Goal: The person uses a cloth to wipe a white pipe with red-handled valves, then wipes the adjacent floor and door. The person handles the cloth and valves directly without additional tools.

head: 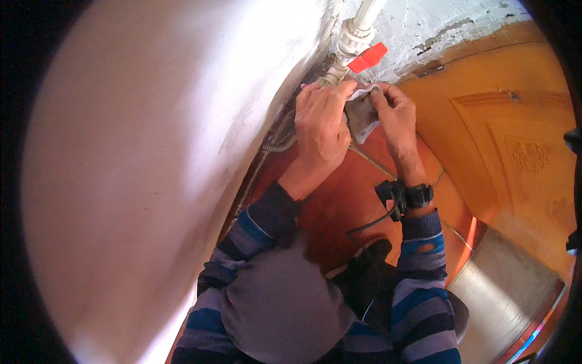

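Note:
A greyish-white cloth (pixel 362 113) hangs below a white plastic pipe (pixel 370 13) in the corner. My right hand (pixel 398 116) pinches its upper right edge between thumb and fingers. At the cloth's upper left, my left hand (pixel 320 118) has its fingers curled at the lower pipe fitting (pixel 334 75); they seem to hold the cloth's other edge, though the palm side is hidden. Just above both hands sits the ball valve with a red handle (pixel 368 58). Dark stains mark the cloth.
A pale wall (pixel 136 159) rises close on the left. A corrugated hose (pixel 282 145) lies at its foot. On the right stands a carved wooden door (pixel 500 127), with a pale slab (pixel 495 277) beneath it. Reddish tiles (pixel 327 195) cover the floor. A cabled device (pixel 404 198) is strapped to my right wrist.

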A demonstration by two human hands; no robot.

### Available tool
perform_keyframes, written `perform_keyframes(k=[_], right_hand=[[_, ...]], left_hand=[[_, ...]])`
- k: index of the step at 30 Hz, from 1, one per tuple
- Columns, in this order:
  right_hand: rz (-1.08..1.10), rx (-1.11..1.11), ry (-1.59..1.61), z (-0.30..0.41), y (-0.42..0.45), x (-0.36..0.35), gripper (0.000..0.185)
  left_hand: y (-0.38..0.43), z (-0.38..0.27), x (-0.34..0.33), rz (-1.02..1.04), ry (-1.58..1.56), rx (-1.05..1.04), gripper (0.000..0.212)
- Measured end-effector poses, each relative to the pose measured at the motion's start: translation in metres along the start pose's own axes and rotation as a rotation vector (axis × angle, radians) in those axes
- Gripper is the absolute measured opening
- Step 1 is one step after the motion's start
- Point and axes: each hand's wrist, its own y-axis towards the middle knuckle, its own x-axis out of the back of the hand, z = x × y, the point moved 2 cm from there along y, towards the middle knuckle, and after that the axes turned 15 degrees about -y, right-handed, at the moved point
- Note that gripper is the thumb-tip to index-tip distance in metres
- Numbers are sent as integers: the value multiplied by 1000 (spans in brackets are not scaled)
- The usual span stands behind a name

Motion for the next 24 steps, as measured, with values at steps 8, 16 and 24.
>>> perform_keyframes(k=[8, 16, 24], right_hand=[[-29, 51, -264, -8, -28, 3, 24], [-290, -119, 17, -32, -29, -23, 28], [-113, -309, 898, -30, -45, -74, 26]], left_hand=[[7, -22, -1, 94, -87, -96, 41], [-20, -13, -11, 198, -137, 158, 41], [-32, 21, -3, 245, -315, 485, 33]])
